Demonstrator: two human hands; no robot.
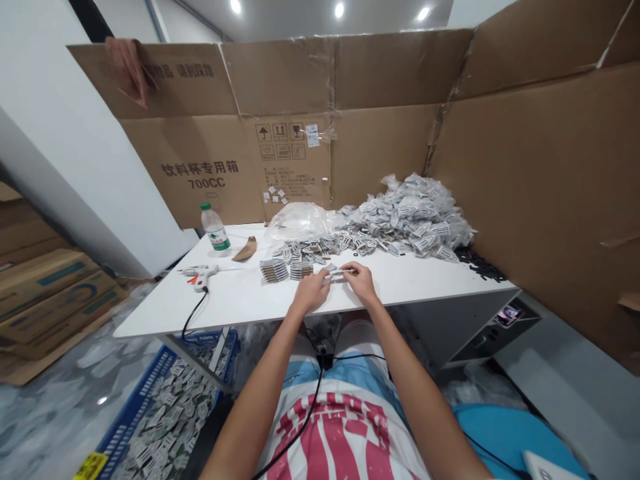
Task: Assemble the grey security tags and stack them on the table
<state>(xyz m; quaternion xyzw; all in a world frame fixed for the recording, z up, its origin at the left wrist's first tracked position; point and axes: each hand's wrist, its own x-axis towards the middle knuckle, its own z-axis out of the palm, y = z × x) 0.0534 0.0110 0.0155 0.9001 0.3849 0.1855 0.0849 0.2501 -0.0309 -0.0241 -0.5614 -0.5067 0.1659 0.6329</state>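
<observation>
With twelve o'clock straight ahead of us and our hands at the centre of the dial, the small grey piece point(331, 269) sits at that centre, held between our two hands just above the near edge of the white table point(240, 303). Our left hand point(313, 292) has its fingers closed on the piece; our right hand point(361, 283) pinches a thin pale part point(346, 271) at the three o'clock side, though we cannot tell whether that is the piece's own edge or something separate. To work it well, we should let the left hand steady and the right do the fine adjusting, pressing lightly and evenly so nothing skews. Our left wrist should stay clear of the two neat stacks point(274, 271) at nine o'clock, which a nudge could topple. The glue gun point(203, 275) lies farther out at nine, loose pieces point(320, 250) spread around twelve, and the bagged heap point(415, 213) rises towards two; elbows tucked in would spare them all.
</observation>
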